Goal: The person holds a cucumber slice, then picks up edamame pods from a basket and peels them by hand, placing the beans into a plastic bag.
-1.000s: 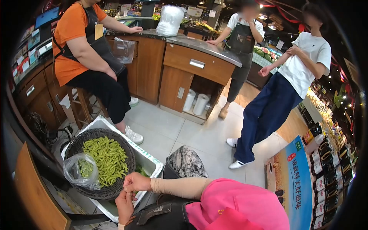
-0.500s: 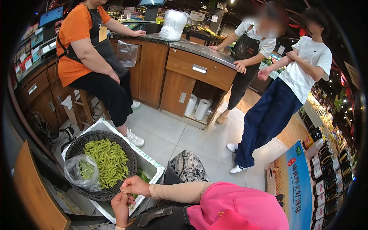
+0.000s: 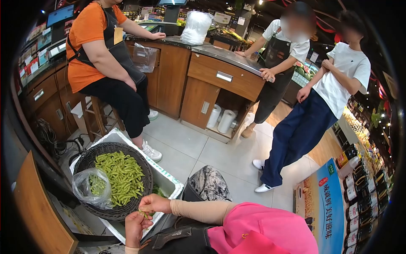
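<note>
My right hand (image 3: 154, 203), at the end of a beige sleeve, pinches a green soybean pod (image 3: 144, 215). Just below it, my left hand (image 3: 136, 227) is closed on the same pod, fingertips close to those of the right. Both hands are beside the near rim of a dark woven basket (image 3: 148, 163). Green pods (image 3: 122, 178) fill much of this basket. A clear plastic bag (image 3: 84, 197) with shelled-looking green beans (image 3: 97, 185) sits at its left side. Under the basket is a white foam box (image 3: 169, 180), with some green stuff partly hidden inside.
A patterned bag-like bin (image 3: 209, 186) stands right of the box. One person in orange (image 3: 86, 46) sits on a wooden stool; two others stand by the wooden counter (image 3: 226, 72). Bottles (image 3: 355, 203) line a display at the right. A wooden board (image 3: 40, 203) is at the left.
The pod between my fingertips shows more plainly now, and my right hand has shifted slightly right. The standing person in white has lowered one hand. The whole view has shifted slightly.
</note>
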The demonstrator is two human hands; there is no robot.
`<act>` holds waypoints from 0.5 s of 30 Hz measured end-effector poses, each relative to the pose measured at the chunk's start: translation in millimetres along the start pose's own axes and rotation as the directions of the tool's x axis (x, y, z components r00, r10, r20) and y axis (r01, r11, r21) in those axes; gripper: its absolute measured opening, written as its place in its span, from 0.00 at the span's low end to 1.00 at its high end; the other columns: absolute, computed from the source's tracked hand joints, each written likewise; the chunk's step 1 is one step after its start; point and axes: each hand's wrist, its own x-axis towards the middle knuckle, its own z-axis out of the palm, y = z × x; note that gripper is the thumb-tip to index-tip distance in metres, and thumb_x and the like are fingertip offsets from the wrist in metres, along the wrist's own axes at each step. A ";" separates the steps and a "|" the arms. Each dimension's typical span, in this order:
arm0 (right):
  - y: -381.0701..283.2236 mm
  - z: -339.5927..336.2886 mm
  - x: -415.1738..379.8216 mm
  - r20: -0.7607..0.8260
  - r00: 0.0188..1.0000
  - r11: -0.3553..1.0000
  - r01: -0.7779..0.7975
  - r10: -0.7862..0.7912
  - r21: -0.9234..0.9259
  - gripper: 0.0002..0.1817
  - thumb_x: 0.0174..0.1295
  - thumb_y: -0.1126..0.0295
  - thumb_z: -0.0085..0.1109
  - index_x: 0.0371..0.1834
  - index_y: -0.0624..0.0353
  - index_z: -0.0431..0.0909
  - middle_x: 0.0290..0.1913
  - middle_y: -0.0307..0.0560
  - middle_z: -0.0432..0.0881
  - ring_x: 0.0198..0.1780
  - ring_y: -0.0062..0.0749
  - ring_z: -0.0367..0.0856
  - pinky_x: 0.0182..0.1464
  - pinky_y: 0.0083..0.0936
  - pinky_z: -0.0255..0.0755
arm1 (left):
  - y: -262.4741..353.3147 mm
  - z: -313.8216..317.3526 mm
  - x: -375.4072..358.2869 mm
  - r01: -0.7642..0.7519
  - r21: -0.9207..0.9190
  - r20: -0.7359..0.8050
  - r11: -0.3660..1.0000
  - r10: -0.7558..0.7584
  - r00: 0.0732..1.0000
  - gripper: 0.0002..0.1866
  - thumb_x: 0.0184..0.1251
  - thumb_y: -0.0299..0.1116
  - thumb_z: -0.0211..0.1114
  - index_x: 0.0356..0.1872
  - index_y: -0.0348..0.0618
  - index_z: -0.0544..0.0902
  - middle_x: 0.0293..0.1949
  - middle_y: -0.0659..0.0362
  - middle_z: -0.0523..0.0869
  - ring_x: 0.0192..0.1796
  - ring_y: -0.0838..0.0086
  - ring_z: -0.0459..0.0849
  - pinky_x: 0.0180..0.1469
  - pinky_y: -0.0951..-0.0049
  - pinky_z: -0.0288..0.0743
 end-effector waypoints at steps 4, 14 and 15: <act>-1.2 10.3 -3.0 -0.019 0.999 0.985 0.042 -0.046 -0.166 0.12 0.58 0.64 0.65 0.31 0.61 0.75 0.25 0.35 0.76 0.25 0.14 0.69 0.28 0.13 0.64 | -3.6 5.0 -0.8 -0.010 0.080 -0.063 0.997 0.015 0.998 0.08 0.67 0.25 0.53 0.34 0.30 0.78 0.28 0.50 0.84 0.24 0.73 0.84 0.28 0.75 0.82; -8.2 7.7 6.2 0.125 0.992 0.990 0.033 -0.015 -0.140 0.11 0.58 0.66 0.65 0.34 0.61 0.75 0.26 0.34 0.77 0.27 0.13 0.71 0.29 0.13 0.67 | -1.5 -13.8 -1.8 0.059 -0.074 0.026 0.996 -0.057 0.998 0.07 0.65 0.22 0.50 0.35 0.30 0.77 0.24 0.54 0.82 0.21 0.76 0.80 0.32 0.70 0.84; -7.8 8.2 5.5 0.129 0.992 0.988 0.032 -0.013 -0.149 0.11 0.58 0.66 0.65 0.35 0.61 0.75 0.27 0.34 0.78 0.27 0.13 0.72 0.29 0.13 0.67 | -2.6 -16.1 -1.4 0.074 -0.068 0.039 0.995 -0.072 0.997 0.07 0.66 0.22 0.50 0.35 0.31 0.77 0.24 0.55 0.82 0.21 0.76 0.80 0.32 0.70 0.84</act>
